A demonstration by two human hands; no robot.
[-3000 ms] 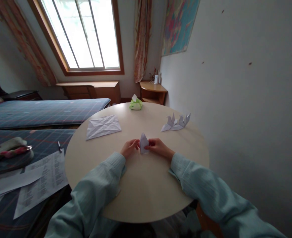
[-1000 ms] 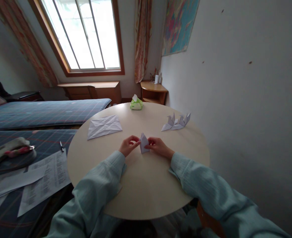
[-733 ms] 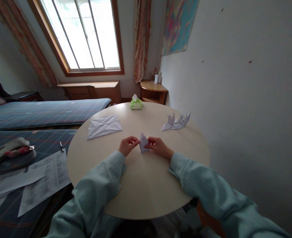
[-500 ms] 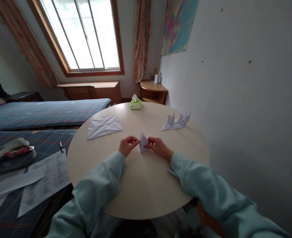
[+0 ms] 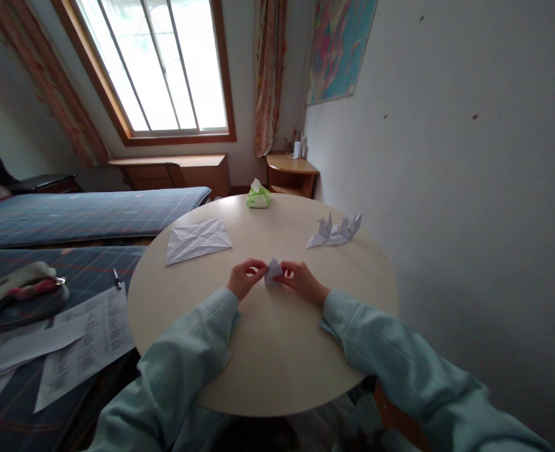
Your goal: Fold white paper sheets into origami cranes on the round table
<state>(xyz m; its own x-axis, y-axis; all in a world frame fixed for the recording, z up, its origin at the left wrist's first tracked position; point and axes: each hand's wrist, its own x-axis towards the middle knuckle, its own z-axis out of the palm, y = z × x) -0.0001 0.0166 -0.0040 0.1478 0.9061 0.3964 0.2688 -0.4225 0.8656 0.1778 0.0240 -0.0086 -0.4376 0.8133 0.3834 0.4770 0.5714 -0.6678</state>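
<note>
Between my hands, over the middle of the round table point(image 5: 277, 351), is a small folded white paper point(image 5: 273, 274) with a pointed top. My left hand point(image 5: 245, 277) pinches its left edge between thumb and fingertips. On the other side my right hand point(image 5: 304, 280) grips the right edge, thumb across the front face. The fingers hide both side edges of the paper. To the right, farther back on the table, stand white origami figures point(image 5: 338, 232) with upright pointed parts. A creased white sheet point(image 5: 198, 240) lies flat at the left.
A green tissue pack point(image 5: 258, 198) sits at the table's far edge. Left of the table is a bed with a plaid cover point(image 5: 89, 210); printed sheets point(image 5: 86, 348), a pen point(image 5: 117, 279) and a bag-like item point(image 5: 21, 292) lie nearer. A white wall point(image 5: 470, 188) rises on the right.
The folded paper has turned and now looks wider and lower, with its tip further right. My left hand has shifted slightly right; my right hand has barely moved.
</note>
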